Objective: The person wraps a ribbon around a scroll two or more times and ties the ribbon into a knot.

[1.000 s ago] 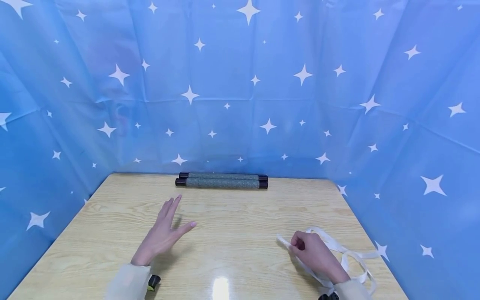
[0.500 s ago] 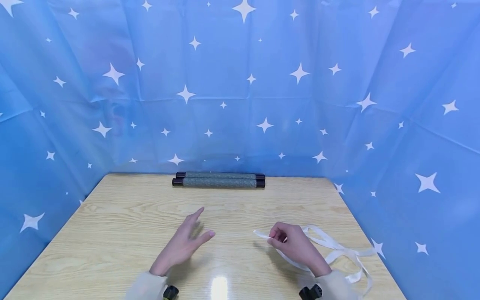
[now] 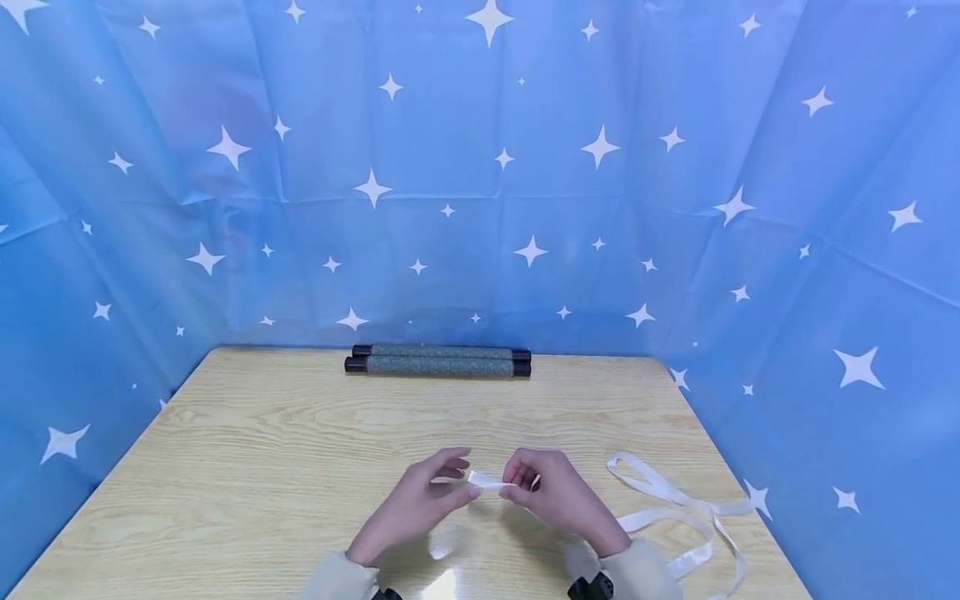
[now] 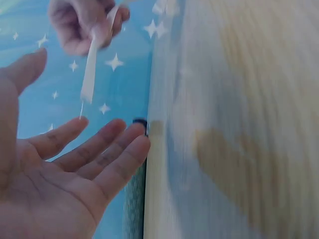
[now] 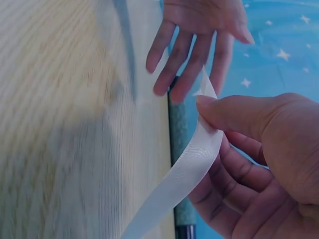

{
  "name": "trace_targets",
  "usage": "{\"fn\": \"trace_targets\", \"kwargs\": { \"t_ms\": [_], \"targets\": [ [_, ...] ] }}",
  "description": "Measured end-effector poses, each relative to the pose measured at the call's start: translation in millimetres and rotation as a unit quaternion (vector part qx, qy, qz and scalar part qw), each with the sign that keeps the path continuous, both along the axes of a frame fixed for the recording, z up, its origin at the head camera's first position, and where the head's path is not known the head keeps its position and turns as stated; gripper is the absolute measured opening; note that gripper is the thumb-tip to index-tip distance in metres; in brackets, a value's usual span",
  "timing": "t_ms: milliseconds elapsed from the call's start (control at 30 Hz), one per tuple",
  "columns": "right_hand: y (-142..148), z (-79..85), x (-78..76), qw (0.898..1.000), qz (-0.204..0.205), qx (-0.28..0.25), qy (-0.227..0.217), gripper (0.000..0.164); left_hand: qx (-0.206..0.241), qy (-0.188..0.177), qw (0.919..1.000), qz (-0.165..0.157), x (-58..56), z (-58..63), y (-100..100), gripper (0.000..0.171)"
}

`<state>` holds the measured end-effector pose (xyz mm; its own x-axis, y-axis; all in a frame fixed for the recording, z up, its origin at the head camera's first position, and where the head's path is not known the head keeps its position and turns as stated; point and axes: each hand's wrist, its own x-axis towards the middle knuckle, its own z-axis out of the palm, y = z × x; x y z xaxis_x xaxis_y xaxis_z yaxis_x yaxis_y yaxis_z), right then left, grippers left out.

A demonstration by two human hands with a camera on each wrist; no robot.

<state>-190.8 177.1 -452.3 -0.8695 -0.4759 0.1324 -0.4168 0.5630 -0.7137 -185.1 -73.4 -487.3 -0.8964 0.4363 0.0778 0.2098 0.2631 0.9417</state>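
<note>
A white ribbon (image 3: 675,500) trails in loops over the right side of the wooden table. Near its end, my right hand (image 3: 555,492) pinches it between thumb and forefinger, as the right wrist view shows with the ribbon (image 5: 182,174) hanging below the grip. The short free end sticks out leftward toward my left hand (image 3: 412,504). In the left wrist view, the left hand (image 4: 70,169) has its fingers spread and thumb apart, holding nothing, with the ribbon's tip (image 4: 87,92) close to the forefinger. Both hands are above the table.
Two rolled scrolls (image 3: 442,365) with blue-green covering and dark end knobs lie side by side at the table's back edge. A blue curtain (image 3: 450,167) with white stars encloses the back and sides of the wooden table (image 3: 262,433).
My right hand has carried the ribbon end leftward to the table's front middle. The left hand has come in rightward and nearer, meeting the ribbon's free end.
</note>
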Motion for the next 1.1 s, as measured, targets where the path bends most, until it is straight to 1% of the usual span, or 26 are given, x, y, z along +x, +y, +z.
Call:
{"fn": "trace_targets", "kwargs": {
  "t_ms": [67,133,200,333,400,467,567,700,833,900,1100],
  "targets": [
    [-3.6,-0.6,0.9,1.000,0.006,-0.004,-0.001,0.013,0.001,-0.005,0.9999,-0.012,2.8,-0.1,6.3,0.064],
    [-6.4,-1.3,1.9,1.000,0.013,-0.006,0.002,0.012,0.000,0.000,0.9998,-0.019,5.6,-0.6,11.7,0.061],
    [-8.7,-2.4,3.1,1.000,0.018,-0.007,0.006,0.012,-0.001,0.017,0.9995,-0.025,8.1,-1.6,15.7,0.055],
    [-11.8,-6.2,5.8,1.000,0.021,0.001,0.007,0.012,-0.009,0.065,0.9976,-0.023,11.1,-5.3,19.0,0.031],
    [-13.0,-7.7,7.1,1.000,0.020,0.006,0.004,0.012,-0.015,0.081,0.9965,-0.018,11.7,-6.4,18.9,0.020],
    [-13.8,-8.5,8.1,1.000,0.018,0.009,0.002,0.012,-0.015,0.084,0.9963,-0.015,11.7,-6.7,18.5,0.013],
    [-13.5,-9.1,8.3,1.000,0.023,0.009,0.002,0.011,-0.009,0.073,0.9971,-0.016,11.4,-5.6,17.7,0.008],
    [-10.3,-12.1,5.8,0.999,0.046,0.013,-0.006,0.015,0.007,0.056,0.9983,-0.014,11.0,-3.4,15.9,0.008],
    [-4.3,-17.6,2.1,0.997,0.060,0.022,-0.030,0.021,0.005,0.057,0.9984,0.005,9.5,-2.3,12.5,0.014],
    [-0.6,-18.9,1.1,0.997,0.061,0.018,-0.051,0.024,0.006,0.055,0.9984,0.014,7.7,-3.2,9.5,0.016],
    [10.9,-17.4,-1.2,0.994,0.073,0.007,-0.085,0.030,0.018,0.038,0.9985,0.035,3.1,-4.9,-5.3,0.019]
  ]
}}
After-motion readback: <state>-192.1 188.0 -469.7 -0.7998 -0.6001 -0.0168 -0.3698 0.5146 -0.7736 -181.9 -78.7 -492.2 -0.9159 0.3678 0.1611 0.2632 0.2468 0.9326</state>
